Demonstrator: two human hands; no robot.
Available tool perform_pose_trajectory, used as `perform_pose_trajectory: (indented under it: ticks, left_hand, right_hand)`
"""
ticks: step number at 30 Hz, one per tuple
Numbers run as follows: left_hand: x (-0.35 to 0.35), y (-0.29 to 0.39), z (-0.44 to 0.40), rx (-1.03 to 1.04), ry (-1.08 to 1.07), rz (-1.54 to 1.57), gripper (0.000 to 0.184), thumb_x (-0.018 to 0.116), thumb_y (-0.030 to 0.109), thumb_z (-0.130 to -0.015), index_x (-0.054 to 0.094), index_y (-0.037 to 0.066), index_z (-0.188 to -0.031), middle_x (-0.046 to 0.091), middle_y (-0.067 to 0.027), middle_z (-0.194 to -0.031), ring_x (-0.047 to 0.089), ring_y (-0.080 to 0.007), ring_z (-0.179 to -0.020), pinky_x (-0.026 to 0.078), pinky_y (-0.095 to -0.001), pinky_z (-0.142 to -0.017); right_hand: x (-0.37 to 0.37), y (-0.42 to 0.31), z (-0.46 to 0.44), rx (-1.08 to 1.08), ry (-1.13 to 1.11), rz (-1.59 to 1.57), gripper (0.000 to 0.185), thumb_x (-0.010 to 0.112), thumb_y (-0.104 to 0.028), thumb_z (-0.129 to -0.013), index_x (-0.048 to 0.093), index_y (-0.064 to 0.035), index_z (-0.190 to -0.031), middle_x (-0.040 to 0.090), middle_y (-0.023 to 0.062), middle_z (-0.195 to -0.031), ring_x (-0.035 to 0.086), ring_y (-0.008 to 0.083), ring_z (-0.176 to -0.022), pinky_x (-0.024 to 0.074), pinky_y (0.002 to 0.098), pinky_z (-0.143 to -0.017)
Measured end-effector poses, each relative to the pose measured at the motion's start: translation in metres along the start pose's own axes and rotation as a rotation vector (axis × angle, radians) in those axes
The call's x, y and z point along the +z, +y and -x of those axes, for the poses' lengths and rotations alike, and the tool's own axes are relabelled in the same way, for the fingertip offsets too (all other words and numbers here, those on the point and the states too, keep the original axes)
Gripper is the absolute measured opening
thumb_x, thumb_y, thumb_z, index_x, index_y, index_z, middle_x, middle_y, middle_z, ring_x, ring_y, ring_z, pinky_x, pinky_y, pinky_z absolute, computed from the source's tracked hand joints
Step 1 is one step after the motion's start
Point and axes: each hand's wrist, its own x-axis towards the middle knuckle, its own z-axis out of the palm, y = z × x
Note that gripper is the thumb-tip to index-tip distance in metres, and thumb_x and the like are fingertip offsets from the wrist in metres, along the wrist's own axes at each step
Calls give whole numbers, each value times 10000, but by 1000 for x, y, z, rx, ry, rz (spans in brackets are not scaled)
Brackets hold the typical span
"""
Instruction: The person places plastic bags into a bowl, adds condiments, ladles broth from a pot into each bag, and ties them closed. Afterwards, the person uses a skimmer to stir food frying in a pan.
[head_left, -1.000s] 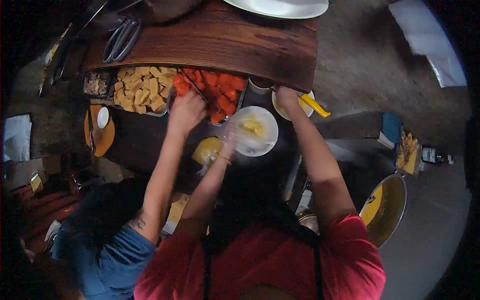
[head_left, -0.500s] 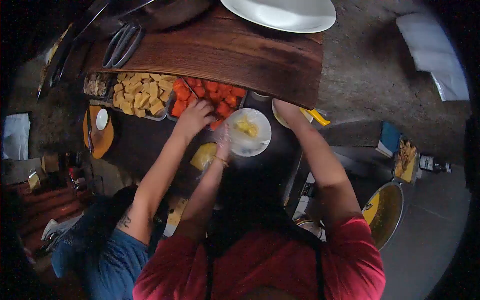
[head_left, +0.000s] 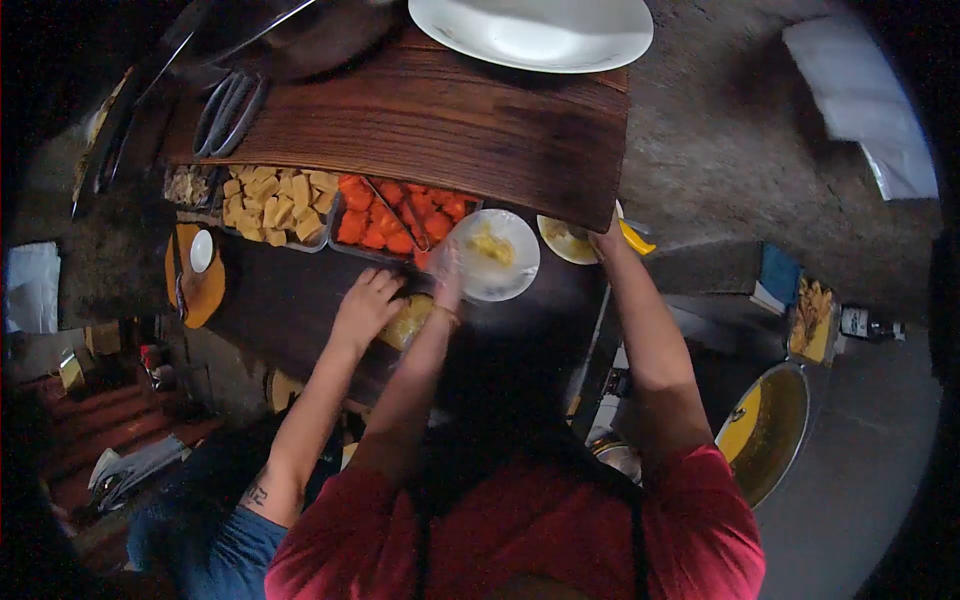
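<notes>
My left hand [head_left: 447, 280], in a clear plastic glove, is at the left rim of a white plate [head_left: 513, 282] and holds it. Yellow food [head_left: 491, 244] lies in the middle of the plate. My right hand [head_left: 606, 243] grips the right side of a second, smaller plate [head_left: 562, 240] partly under the board's edge. A bag of yellow food [head_left: 405, 322] sits beside my left wrist. A co-worker's hand [head_left: 369, 303] rests at that bag, fingers spread. The tray of orange-red pieces [head_left: 385, 225] with tongs in it is just above.
A tray of pale yellow chunks [head_left: 275, 205] stands left of the orange-red one. A wooden board [head_left: 420, 120] with a large white dish [head_left: 540, 35] overhangs them. A yellow handle [head_left: 637, 238] sits at the right. A pot [head_left: 785, 430] stands lower right.
The co-worker's hand has drawn back from the orange-red tray to the bag, leaving the tongs there. My right hand has moved from over the smaller plate to its right side, uncovering it.
</notes>
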Motion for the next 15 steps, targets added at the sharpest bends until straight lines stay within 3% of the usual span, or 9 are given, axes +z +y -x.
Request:
perform_pose_trajectory:
  ticks: [3, 5, 8, 11, 13, 14, 15]
  left_hand:
    - [2, 1, -3, -26, -4, 25, 243, 336, 264, -889, 446, 53, -942, 410, -67, -861, 360, -182, -762, 327, -335, -688]
    - [4, 2, -7, -52, -8, 39, 231, 334, 254, -890, 444, 55, -934, 404, -68, -853, 354, -185, -752, 322, -338, -681]
    - [2, 3, -16, -83, -16, 70, 213, 332, 239, -891, 441, 59, -923, 395, -70, -842, 345, -189, -738, 316, -344, -670]
    - [-2, 7, -30, -111, -47, 97, 196, 330, 224, -892, 438, 62, -912, 387, -71, -831, 335, -194, -724, 310, -350, -659]
    - [-12, 10, -43, -108, -74, 93, 186, 328, 214, -892, 436, 64, -904, 381, -72, -823, 329, -196, -714, 306, -354, -652]
    - [-23, 13, -52, -77, -98, 73, 180, 327, 210, -892, 435, 65, -900, 378, -73, -820, 326, -198, -710, 304, -356, -648]
    - [-38, 16, -64, -11, -141, 43, 175, 326, 205, -893, 434, 66, -897, 376, -73, -816, 323, -199, -705, 302, -358, -645]
  right_hand:
    - [-12, -18, 12, -3, -48, -43, 105, 603, -90, -697, 635, -12, -760, 620, 84, -685, 550, 131, -610, 431, 267, -585]
    - [-26, -48, 35, -136, -77, 200, 98, 607, -74, -702, 630, -3, -765, 611, 51, -649, 519, 96, -580, 416, 256, -561]
    - [-30, -50, 59, 12, -102, 231, 126, 590, -105, -715, 627, -2, -777, 605, 92, -629, 549, 163, -558, 426, 293, -563]
    - [-6, -46, 34, -223, 113, 438, 158, 568, -122, -705, 619, 7, -782, 591, 162, -639, 579, 266, -599, 446, 337, -597]
    - [17, -41, 16, -172, 65, 336, 173, 534, -119, -685, 613, 9, -771, 575, 204, -667, 570, 348, -657, 450, 388, -636]
    - [32, -11, -2, -122, 34, 381, 167, 520, -101, -671, 609, 8, -762, 580, 201, -696, 571, 349, -683, 450, 395, -646]
    - [34, -31, 6, -106, -7, 558, 168, 501, -86, -663, 601, 7, -760, 582, 197, -739, 566, 350, -724, 449, 399, -663]
